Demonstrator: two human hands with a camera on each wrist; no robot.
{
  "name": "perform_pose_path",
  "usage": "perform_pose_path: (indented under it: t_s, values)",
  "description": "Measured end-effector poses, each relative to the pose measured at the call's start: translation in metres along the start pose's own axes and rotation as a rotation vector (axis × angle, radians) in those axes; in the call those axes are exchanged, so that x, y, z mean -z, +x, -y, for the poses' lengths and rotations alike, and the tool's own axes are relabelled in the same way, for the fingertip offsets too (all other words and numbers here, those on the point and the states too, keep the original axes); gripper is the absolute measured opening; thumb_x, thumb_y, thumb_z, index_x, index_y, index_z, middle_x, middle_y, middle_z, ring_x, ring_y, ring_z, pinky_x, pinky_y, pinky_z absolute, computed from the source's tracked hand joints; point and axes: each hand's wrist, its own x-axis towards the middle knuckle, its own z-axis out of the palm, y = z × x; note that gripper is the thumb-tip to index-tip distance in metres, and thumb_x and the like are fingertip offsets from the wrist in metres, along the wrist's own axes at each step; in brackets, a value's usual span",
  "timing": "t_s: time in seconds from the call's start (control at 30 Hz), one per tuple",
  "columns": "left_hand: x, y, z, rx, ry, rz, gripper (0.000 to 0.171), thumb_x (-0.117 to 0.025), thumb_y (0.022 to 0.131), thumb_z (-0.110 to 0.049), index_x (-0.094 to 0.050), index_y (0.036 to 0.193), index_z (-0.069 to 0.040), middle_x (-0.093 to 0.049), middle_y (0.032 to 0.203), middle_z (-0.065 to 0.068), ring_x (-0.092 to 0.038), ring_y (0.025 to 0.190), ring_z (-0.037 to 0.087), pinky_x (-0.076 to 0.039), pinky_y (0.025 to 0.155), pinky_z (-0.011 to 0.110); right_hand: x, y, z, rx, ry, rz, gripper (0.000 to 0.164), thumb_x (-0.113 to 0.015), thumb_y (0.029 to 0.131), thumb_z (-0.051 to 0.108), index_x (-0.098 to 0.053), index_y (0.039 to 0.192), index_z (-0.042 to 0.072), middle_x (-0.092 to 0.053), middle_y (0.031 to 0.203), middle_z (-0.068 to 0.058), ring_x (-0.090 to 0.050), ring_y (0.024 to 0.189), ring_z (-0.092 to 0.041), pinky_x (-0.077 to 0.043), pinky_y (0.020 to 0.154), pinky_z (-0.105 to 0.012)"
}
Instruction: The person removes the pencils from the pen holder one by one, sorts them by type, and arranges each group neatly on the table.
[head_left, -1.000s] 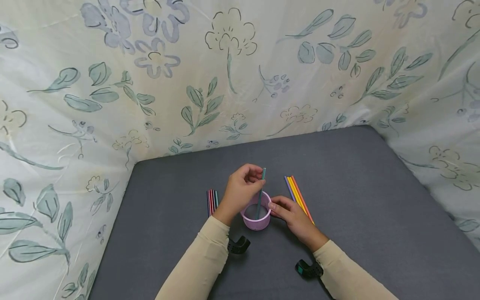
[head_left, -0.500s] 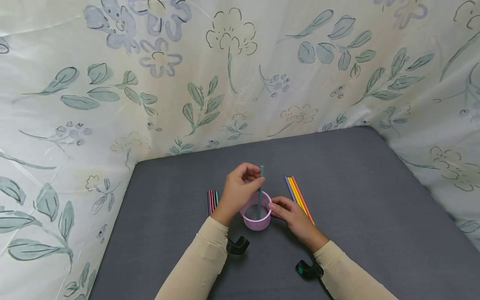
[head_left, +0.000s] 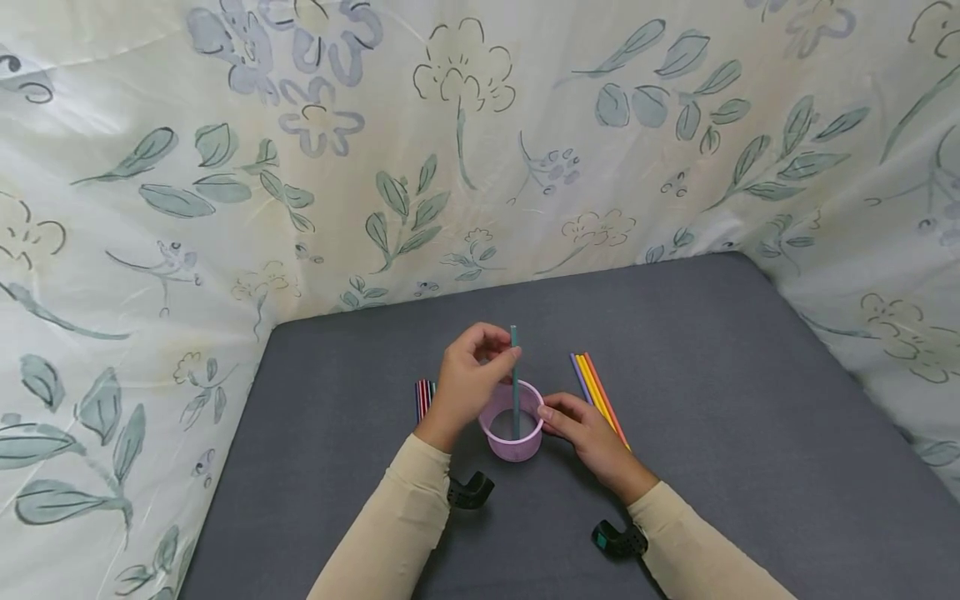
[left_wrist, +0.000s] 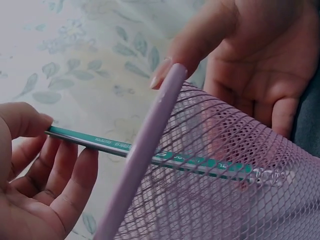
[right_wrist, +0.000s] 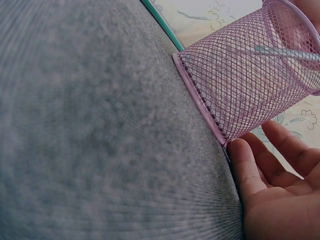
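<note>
My left hand pinches a green pencil near its upper end, between thumb and fingertips. The pencil stands nearly upright, its lower part inside a pink mesh pencil cup. Through the mesh in the left wrist view, the printed green pencil crosses the rim and reaches down into the cup. My right hand holds the cup by its right side, thumb at the rim. In the right wrist view its fingers lie close by the base of the cup.
To the right lie purple, yellow and orange pencils, partly behind my right hand. A group of dark and red-striped pencils lies left, partly covered by my left hand. Floral cloth rises behind the grey table.
My left hand has shifted slightly left, bringing the pencil's top with it; the pencil has gone from leaning right to nearly upright. The right hand and cup have hardly moved.
</note>
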Motion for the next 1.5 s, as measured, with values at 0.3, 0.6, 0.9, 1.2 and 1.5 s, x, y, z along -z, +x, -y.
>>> perform_pose_path:
  t_s: [0.3, 0.6, 0.9, 1.2, 1.5]
  values:
    - [0.009, 0.001, -0.006, 0.0, -0.029, -0.037, 0.018, -0.076, 0.104, -0.009, -0.068, 0.116, 0.002, -0.067, 0.098, 0.011, -0.067, 0.075, 0.039, -0.064, 0.064, 0.045, 0.0, 0.002, -0.002, 0.017, 0.012, 0.01, 0.038, -0.063, 0.111, 0.018, -0.064, 0.133, -0.013, -0.067, 0.127, -0.025, -0.067, 0.12, -0.035, -0.055, 0.102, -0.036]
    - [0.019, 0.002, -0.009, 0.014, -0.066, -0.127, 0.013, -0.076, 0.103, -0.009, -0.071, 0.114, -0.003, -0.07, 0.1, 0.012, -0.07, 0.081, 0.031, -0.064, 0.065, 0.047, 0.0, 0.002, -0.002, 0.007, 0.008, 0.007, 0.038, -0.064, 0.111, 0.02, -0.065, 0.132, -0.012, -0.067, 0.127, -0.026, -0.066, 0.122, -0.038, -0.055, 0.102, -0.032]
    - [0.027, 0.0, -0.01, 0.024, -0.126, -0.191, 0.01, -0.07, 0.104, -0.003, -0.068, 0.114, 0.0, -0.071, 0.1, 0.015, -0.069, 0.082, 0.025, -0.063, 0.063, 0.037, 0.001, 0.0, -0.003, 0.038, 0.014, 0.018, 0.035, -0.063, 0.111, 0.016, -0.065, 0.131, -0.013, -0.067, 0.127, -0.027, -0.066, 0.121, -0.036, -0.055, 0.101, -0.031]
    - [0.034, -0.003, -0.016, 0.044, -0.138, -0.23, 0.013, -0.068, 0.104, -0.003, -0.067, 0.116, 0.001, -0.071, 0.102, 0.017, -0.071, 0.079, 0.024, -0.064, 0.065, 0.035, 0.0, 0.0, -0.006, 0.021, -0.003, 0.012, 0.036, -0.064, 0.111, 0.019, -0.066, 0.132, -0.01, -0.067, 0.128, -0.026, -0.066, 0.122, -0.04, -0.055, 0.1, -0.029]
    - [0.043, -0.004, -0.017, 0.001, -0.206, -0.276, 0.014, -0.068, 0.104, 0.002, -0.065, 0.118, 0.005, -0.068, 0.109, 0.018, -0.069, 0.088, 0.031, -0.064, 0.064, 0.038, -0.001, -0.002, -0.007, 0.021, -0.014, 0.005, 0.036, -0.065, 0.111, 0.021, -0.067, 0.131, -0.009, -0.068, 0.127, -0.024, -0.066, 0.122, -0.039, -0.055, 0.1, -0.029]
